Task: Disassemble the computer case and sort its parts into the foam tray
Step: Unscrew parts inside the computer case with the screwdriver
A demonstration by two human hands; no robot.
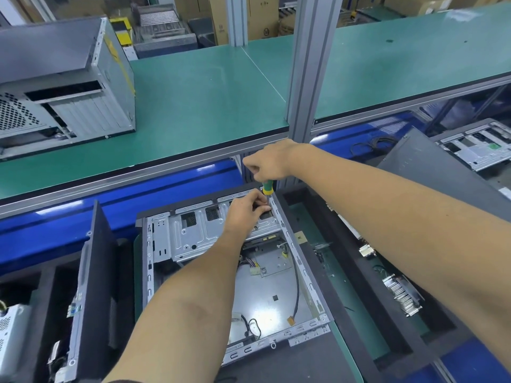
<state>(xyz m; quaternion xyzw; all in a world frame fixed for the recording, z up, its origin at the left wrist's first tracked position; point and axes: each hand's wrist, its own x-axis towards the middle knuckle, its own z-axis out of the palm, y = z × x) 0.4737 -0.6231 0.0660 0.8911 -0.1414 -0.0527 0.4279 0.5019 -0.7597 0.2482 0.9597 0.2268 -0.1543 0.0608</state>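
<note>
Head view: right hand (266, 161) grips screwdriver (267, 187) upright, left fingers (260, 201) seemingly touching its shaft

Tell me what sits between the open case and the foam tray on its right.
Nothing visible does. The foam tray lies directly beside the open case, its near compartment showing bare green bottom. The right hand grips the screwdriver at the case's far corner; the left hand steadies there.

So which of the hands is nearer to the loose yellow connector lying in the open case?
Left. The left hand rests on the drive cage, above the yellow connector. The right hand grips the screwdriver farther back, by the case's rear edge.
</note>
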